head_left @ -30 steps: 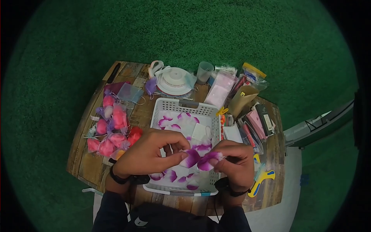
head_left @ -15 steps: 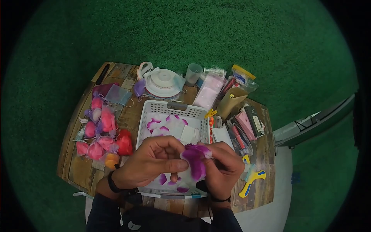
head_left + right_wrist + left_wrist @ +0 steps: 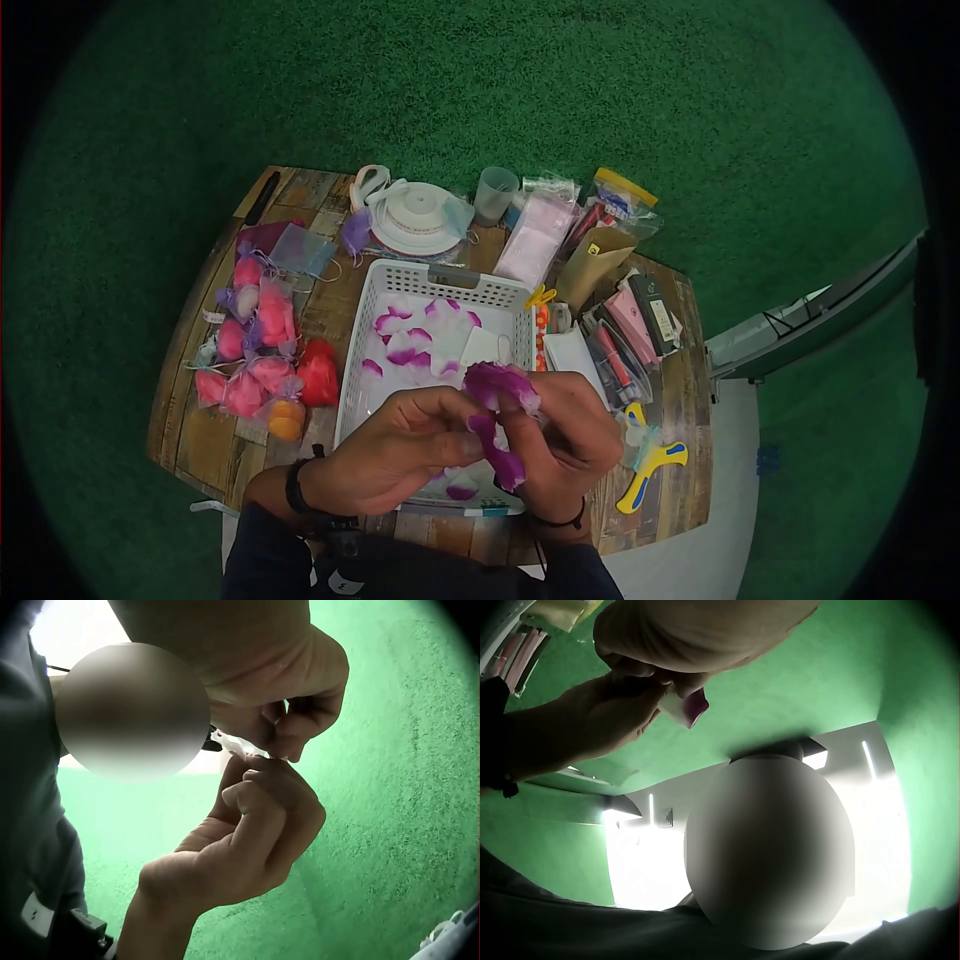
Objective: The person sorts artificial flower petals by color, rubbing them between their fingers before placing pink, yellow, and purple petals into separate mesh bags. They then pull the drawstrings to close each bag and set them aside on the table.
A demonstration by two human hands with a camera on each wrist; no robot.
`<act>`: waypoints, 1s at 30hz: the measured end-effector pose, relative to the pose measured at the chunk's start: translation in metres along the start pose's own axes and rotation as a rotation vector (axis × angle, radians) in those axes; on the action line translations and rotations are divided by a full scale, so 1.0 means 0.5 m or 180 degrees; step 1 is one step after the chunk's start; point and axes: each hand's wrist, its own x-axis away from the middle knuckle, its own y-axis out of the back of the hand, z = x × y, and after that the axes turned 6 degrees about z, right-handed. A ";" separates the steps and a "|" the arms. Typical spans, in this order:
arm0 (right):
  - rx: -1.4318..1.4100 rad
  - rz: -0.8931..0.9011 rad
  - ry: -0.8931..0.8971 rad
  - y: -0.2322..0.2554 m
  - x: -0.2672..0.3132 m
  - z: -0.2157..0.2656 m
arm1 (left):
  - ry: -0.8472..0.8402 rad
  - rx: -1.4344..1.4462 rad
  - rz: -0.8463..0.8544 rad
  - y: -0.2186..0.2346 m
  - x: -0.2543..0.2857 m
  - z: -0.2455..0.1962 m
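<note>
L hand (image 3: 395, 450) & R hand (image 3: 565, 430) both pinch our petals (image 3: 500, 383) | over basket (image 3: 505, 292), prob. so drops join loose petals (image 3: 405, 347) | basket nr us, prob. for reach

Petals (image 3: 492, 380) cloth-like, matt; basket (image 3: 402, 279) smooth plastic; tabletop (image 3: 200, 432) wood-grained; turf (image 3: 500, 90) rough.

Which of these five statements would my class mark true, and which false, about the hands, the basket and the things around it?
1. The left hand and right hand pinch purple-and-white petals. True.
2. The basket is blue. False: it is white.
3. Loose petals lie in the basket. True.
4. The pink pouches lie right of the basket. False: they lie left of it.
5. The cup stands right of the white reel. True.
</note>
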 end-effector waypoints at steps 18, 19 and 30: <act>-0.0101 0.0169 0.0558 -0.009 0.004 -0.019 | -0.0128 0.0547 -0.0128 -0.006 -0.018 -0.002; -0.0105 0.0155 0.0564 -0.009 0.003 -0.020 | -0.0081 0.0588 -0.0178 -0.005 -0.017 -0.002; -0.0250 0.0234 0.0473 -0.011 -0.003 -0.025 | -0.0112 0.0825 0.0061 0.028 -0.010 0.013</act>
